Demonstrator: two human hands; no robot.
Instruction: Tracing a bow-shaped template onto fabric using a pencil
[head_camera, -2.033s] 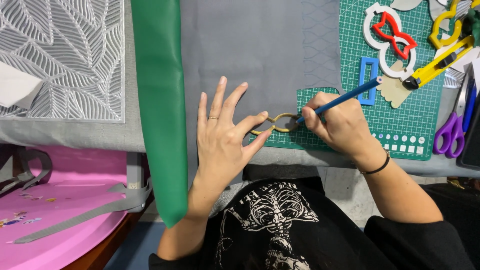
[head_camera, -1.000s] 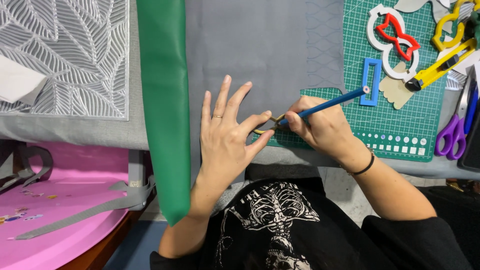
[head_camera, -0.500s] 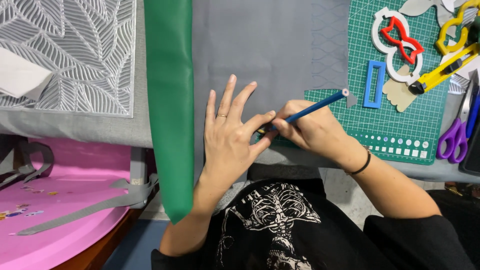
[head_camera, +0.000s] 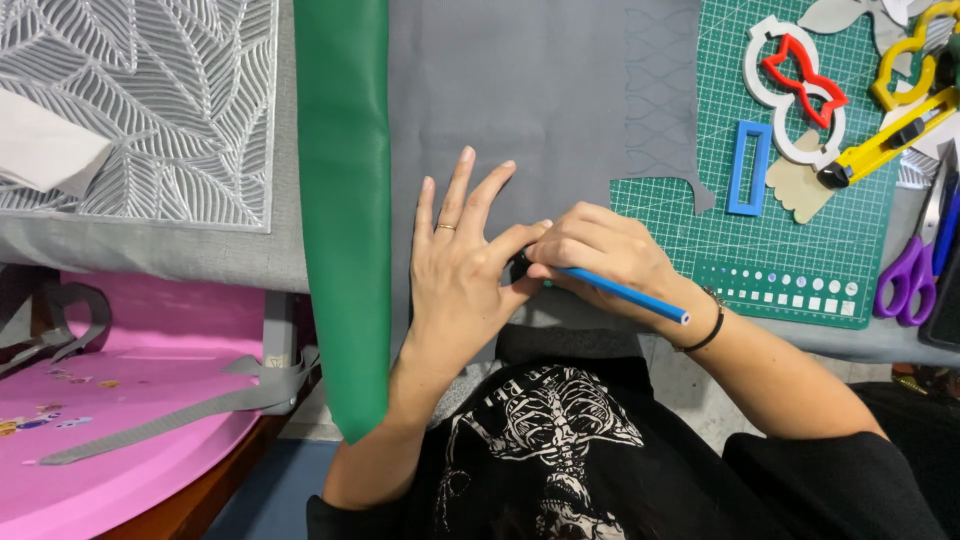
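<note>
My left hand (head_camera: 462, 268) lies flat with fingers spread on a grey sheet of material (head_camera: 510, 100), pressing down a small ring-shaped template that is almost fully hidden between the two hands. My right hand (head_camera: 598, 255) grips a blue pencil (head_camera: 625, 293), its tip at the template beside my left thumb and its free end pointing towards my right wrist. A ring sits on one left finger and a dark band on the right wrist.
A green roll of material (head_camera: 345, 200) lies left of the grey sheet. On the green cutting mat (head_camera: 800, 260) rest a blue rectangular frame (head_camera: 748, 168), a white and red bow-shaped template (head_camera: 798, 85), a yellow utility knife (head_camera: 885, 140) and purple scissors (head_camera: 912, 268). A pink round table (head_camera: 130, 440) stands lower left.
The right hand has turned the pencil around the template: its free end swung from up-right over the mat to down-right towards the wrist. The template is now covered by the hands.
</note>
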